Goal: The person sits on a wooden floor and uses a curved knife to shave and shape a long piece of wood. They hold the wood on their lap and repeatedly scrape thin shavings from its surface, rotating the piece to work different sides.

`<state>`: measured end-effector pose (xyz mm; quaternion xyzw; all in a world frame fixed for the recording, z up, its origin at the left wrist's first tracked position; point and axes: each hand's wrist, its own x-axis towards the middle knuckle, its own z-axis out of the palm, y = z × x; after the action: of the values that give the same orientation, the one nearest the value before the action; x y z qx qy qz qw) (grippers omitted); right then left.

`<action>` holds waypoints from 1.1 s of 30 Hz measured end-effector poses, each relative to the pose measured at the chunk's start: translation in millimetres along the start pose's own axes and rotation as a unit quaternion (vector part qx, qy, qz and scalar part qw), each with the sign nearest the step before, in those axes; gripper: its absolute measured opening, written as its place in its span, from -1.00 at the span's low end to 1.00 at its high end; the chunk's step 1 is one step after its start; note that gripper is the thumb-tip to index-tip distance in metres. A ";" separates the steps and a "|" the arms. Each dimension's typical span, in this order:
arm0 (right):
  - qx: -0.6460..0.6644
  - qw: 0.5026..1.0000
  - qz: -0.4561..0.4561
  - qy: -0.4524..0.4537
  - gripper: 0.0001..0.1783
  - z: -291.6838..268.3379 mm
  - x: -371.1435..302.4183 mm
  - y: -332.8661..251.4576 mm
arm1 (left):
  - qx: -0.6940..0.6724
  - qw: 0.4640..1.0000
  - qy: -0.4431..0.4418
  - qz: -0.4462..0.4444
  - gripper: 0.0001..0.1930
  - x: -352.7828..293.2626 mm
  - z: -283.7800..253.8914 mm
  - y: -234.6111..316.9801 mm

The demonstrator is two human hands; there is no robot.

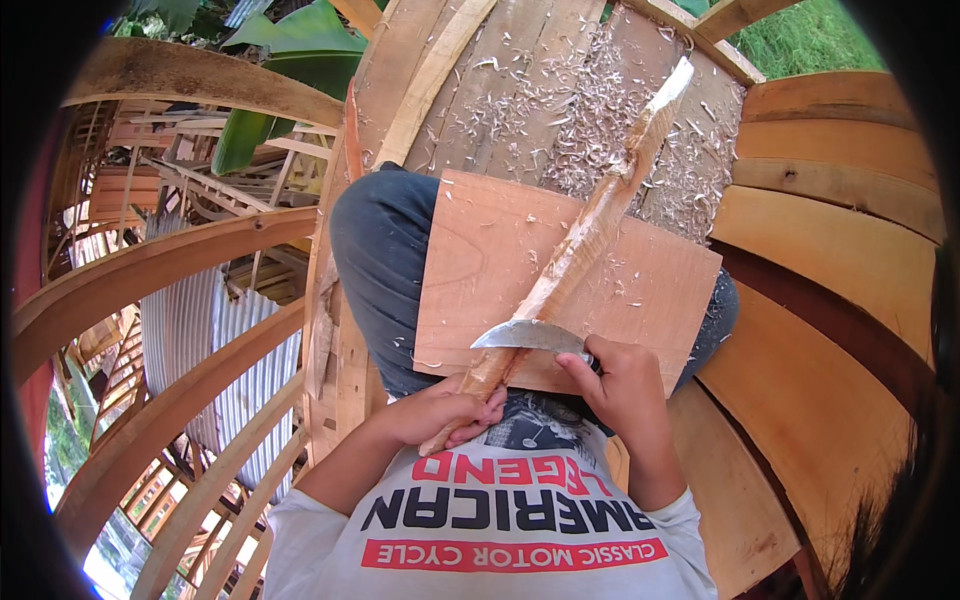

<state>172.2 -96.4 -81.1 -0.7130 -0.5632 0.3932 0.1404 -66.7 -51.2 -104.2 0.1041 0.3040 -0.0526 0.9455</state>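
Note:
A long wooden stick (585,235), partly peeled and pale at its far end, slants from my lap away to the upper right. My left hand (455,408) wraps around its near end, close to my shirt. In my right hand (622,378) is a knife (525,336) with a curved blade. The blade lies across the stick just beyond my left hand, pointing left. Beneath the stick, a flat plywood board (470,270) rests over my legs. My right fingers cover most of the knife's handle.
Wood shavings (590,130) litter the plank floor (500,80) beyond the board. A plank wall (830,230) rises on the right. Curved-looking wooden rails (180,255) run along the left, with corrugated metal sheets (225,370) past them. A large green leaf (295,65) hangs at the upper left.

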 end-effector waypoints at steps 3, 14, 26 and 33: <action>-0.039 0.998 -0.021 0.039 -0.51 3.6 0.3 2.1 | 0.023 1.000 -0.009 -0.016 -0.85 -0.1 -4.4 0.8; -0.128 0.973 0.099 0.163 -0.52 -18.8 0.8 33.9 | 0.059 0.998 0.035 -0.004 -0.79 -6.7 2.5 -2.4; -0.069 0.994 -0.015 0.084 -0.47 5.7 -8.4 9.9 | 0.243 0.962 0.121 0.014 -0.78 -3.3 21.2 6.3; -0.103 0.984 -0.035 0.141 -0.43 7.3 -7.1 17.4 | 0.253 0.957 0.140 0.017 -0.77 -2.9 26.0 2.9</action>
<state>178.5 -110.3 -94.2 -0.7518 -0.6000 0.2233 0.1578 -53.9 -54.3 -81.4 0.3516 0.4084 -0.0963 0.8369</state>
